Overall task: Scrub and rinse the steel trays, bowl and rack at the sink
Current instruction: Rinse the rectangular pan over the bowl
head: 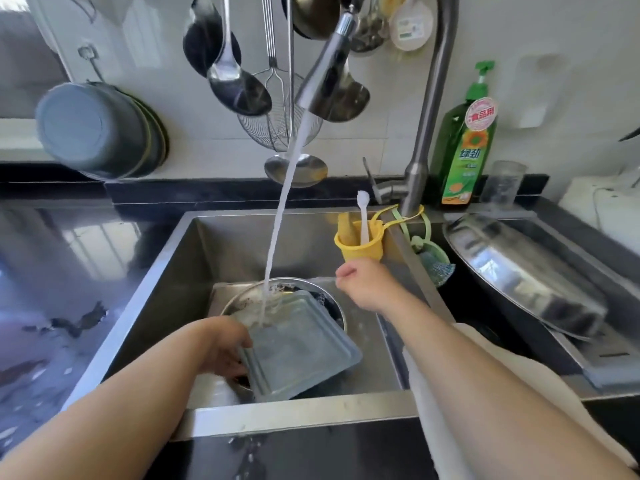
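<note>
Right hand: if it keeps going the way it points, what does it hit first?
Probably the yellow caddy hung on the sink divider: the right hand, fingers curled, points up and away with the cup just beyond its knuckles. Depth is unclear from one view.

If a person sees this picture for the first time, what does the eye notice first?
First the white water stream falling from the tilted faucet head onto the square steel tray, which the left hand holds over the bowl in the sink. Then the green soap bottle at the back right.
</note>
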`<state>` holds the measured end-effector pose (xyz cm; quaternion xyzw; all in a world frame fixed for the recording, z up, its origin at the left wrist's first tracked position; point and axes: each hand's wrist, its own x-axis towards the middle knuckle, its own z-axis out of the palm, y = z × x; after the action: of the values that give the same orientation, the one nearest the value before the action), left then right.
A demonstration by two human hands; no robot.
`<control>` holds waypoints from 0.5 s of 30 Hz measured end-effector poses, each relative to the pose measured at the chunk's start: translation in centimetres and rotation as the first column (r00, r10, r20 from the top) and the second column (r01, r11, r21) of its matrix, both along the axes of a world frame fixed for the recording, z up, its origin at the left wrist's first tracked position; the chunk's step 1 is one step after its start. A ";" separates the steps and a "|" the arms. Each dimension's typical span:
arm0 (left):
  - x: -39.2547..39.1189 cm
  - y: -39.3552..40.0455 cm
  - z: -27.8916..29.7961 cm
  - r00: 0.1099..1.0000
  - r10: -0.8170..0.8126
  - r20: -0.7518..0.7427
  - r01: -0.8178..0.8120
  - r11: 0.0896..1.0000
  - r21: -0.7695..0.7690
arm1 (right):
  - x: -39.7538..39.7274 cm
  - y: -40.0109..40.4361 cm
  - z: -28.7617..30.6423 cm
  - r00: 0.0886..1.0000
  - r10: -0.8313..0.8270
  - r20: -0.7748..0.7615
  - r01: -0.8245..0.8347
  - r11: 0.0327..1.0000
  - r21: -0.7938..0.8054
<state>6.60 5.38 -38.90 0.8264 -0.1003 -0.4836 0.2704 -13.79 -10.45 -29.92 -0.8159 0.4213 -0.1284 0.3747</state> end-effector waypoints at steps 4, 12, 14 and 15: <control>-0.1 -0.1 1.0 0.985 0.118 0.125 -0.104 0.988 -0.114 | -0.4 -1.3 -0.1 0.995 -0.069 0.072 0.068 0.998 0.005; 0.2 -1.2 3.5 0.901 0.304 0.308 -0.151 0.888 -0.435 | -0.5 -0.6 1.3 0.972 -0.119 0.201 0.161 0.966 -0.204; 0.1 -1.0 4.0 0.892 0.334 0.305 -0.152 0.856 -0.494 | 0.1 -0.2 5.0 0.926 -0.075 0.369 0.195 0.934 -0.299; 0.0 -0.9 4.2 0.891 0.338 0.302 -0.144 0.842 -0.520 | 0.8 -0.2 7.1 0.890 -0.052 0.453 0.201 0.936 -0.288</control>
<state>6.62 4.44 -34.73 0.8161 -0.1619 -0.2338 0.5031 -12.99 -10.68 -22.78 -0.7869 0.3519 -0.4012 0.3098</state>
